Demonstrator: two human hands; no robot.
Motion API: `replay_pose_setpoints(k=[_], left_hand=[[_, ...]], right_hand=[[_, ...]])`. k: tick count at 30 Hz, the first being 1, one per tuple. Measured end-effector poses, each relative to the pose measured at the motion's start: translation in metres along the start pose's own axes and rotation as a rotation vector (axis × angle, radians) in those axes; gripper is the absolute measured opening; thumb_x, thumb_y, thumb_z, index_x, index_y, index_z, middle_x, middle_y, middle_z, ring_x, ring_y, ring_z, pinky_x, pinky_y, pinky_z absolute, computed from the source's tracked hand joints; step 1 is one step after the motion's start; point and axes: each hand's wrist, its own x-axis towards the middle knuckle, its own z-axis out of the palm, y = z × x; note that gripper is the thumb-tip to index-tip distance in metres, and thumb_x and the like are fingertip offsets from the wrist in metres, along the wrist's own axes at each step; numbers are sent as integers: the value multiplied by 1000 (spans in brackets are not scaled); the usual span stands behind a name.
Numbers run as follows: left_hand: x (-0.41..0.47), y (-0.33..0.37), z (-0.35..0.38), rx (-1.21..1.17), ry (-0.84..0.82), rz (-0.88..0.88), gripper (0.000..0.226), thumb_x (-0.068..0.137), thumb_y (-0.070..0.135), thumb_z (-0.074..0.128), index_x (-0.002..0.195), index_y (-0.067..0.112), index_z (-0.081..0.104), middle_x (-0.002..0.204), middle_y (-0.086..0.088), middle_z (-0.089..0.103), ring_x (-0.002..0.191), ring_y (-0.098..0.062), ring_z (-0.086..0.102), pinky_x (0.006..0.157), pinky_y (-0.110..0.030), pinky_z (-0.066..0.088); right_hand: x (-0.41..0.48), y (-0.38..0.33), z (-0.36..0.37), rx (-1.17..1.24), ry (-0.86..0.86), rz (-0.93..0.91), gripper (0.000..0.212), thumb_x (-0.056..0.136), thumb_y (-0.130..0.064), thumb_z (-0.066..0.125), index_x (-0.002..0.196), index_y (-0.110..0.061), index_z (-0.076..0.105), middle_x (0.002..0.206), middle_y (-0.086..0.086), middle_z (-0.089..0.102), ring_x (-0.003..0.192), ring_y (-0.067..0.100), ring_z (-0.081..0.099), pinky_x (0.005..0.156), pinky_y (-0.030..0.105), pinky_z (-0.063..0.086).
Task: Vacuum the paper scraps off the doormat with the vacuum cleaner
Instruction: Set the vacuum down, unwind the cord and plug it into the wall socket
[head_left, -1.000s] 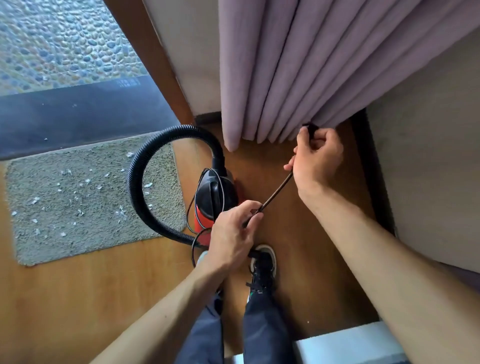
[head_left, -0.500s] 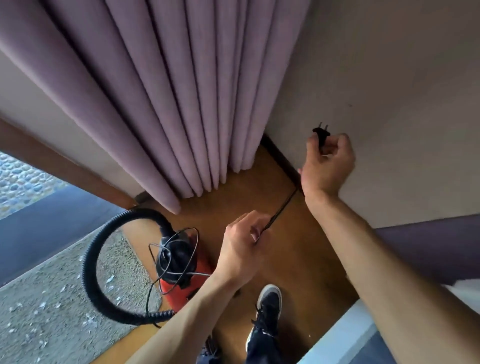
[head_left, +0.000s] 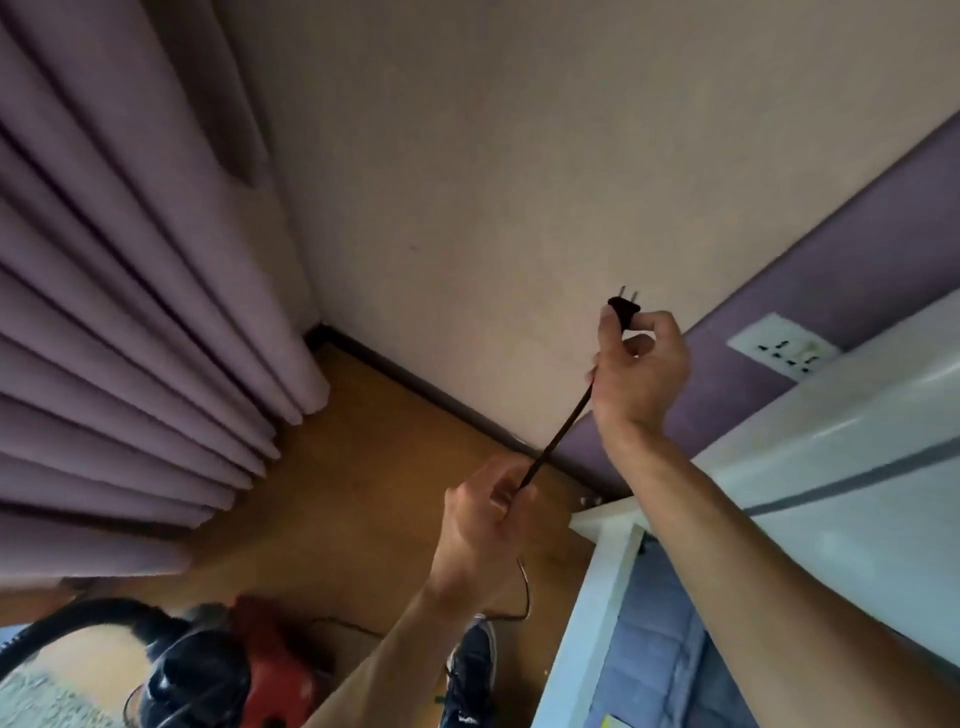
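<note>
Pinched between thumb and curled fingers of the right hand (head_left: 641, 374): a small black two-pin plug (head_left: 623, 310), pins pointing up and away toward the plain beige wall (head_left: 519, 156), not touching it. Running down from under that hand, a thin black power cord (head_left: 561, 429), pulled straight and taut as far as the left hand (head_left: 488, 519), gripped there in closed fingers. Hands apart, the right one higher and farther out, the left one lower and nearer the body, joined only by the cord. Below the left hand, cord slack, looping down toward the floor.

To the right of the plug, well apart from it, a white multi-hole wall socket plate (head_left: 784, 349) set in a purple wall panel (head_left: 857, 260), just above a white flat-topped piece of furniture (head_left: 857, 415).

At the bottom left, on the brown wooden floor (head_left: 363, 467), the red and black canister vacuum cleaner (head_left: 234, 675), blurred, with its black ribbed hose (head_left: 67, 618) arching off to the left. In the very bottom left corner, a sliver of the grey-beige fibre doormat (head_left: 31, 699), near the vacuum cleaner, too blurred for any detail on it.

Along the left side, mauve pleated curtains (head_left: 130, 312) hanging to the floor. Low down between the forearms, a dark lace-up shoe (head_left: 475, 670) on the floor
</note>
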Motion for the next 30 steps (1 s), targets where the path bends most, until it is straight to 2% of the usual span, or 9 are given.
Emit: replay_pose_setpoints(k=[5,10,14,17,19,21,23,25,30], left_hand=[[12,7,54,-39,-113,-41,16,95,12,64,110,15,69,78,19,67,76,0,69,61,-10,51],[21,17,97,-28,-236,-42,13,97,10,61,99,21,68,73,15,65,66,0,66,57,-10,47],[20,18,127,-5,-279,-8,13,95,7,62,97,17,69,68,10,65,61,-7,65,53,-15,48],[19,17,143,-20,-300,-83,15,94,6,64,102,18,68,67,9,65,58,-5,64,52,-12,46],[19,13,152,-12,-289,-86,17,93,6,65,103,20,68,65,2,66,57,-15,63,49,-21,49],[22,7,160,3,-279,-95,18,93,7,64,102,22,68,66,-4,66,58,-22,62,52,-34,52],[24,2,167,20,-258,-102,18,92,7,65,102,22,69,66,0,66,58,-19,62,53,-29,51],[26,-1,173,34,-250,-101,18,92,6,66,103,20,70,68,3,67,58,-13,62,52,-21,48],[30,-4,187,15,-294,-133,17,93,5,64,101,18,72,75,2,71,66,-13,67,57,-20,52]], right_hand=[[36,19,-47,-93,104,-13,21,93,-29,68,94,-8,64,67,3,66,53,19,62,49,28,53],[63,37,-91,-153,223,11,17,92,-23,69,90,-8,62,66,-9,58,56,4,56,55,11,46],[75,50,-115,-158,267,68,13,91,-18,69,87,-10,60,72,-2,61,59,4,56,53,13,46],[78,58,-121,-201,261,62,10,89,-12,69,87,-4,64,70,-2,61,56,-1,55,53,9,42],[79,65,-119,-222,262,57,9,89,-12,67,88,-3,65,67,-2,61,55,1,57,55,13,45],[81,72,-114,-253,287,47,8,90,-15,65,90,-6,65,70,1,66,61,12,62,60,34,54],[83,76,-110,-275,319,55,8,90,-14,64,92,-6,64,76,5,69,68,23,66,66,43,55],[83,75,-107,-278,350,64,11,91,-12,66,94,-3,61,81,9,69,73,26,67,69,41,55],[88,73,-99,-282,366,161,13,97,-16,60,100,-3,59,91,8,68,84,23,66,69,30,52]])
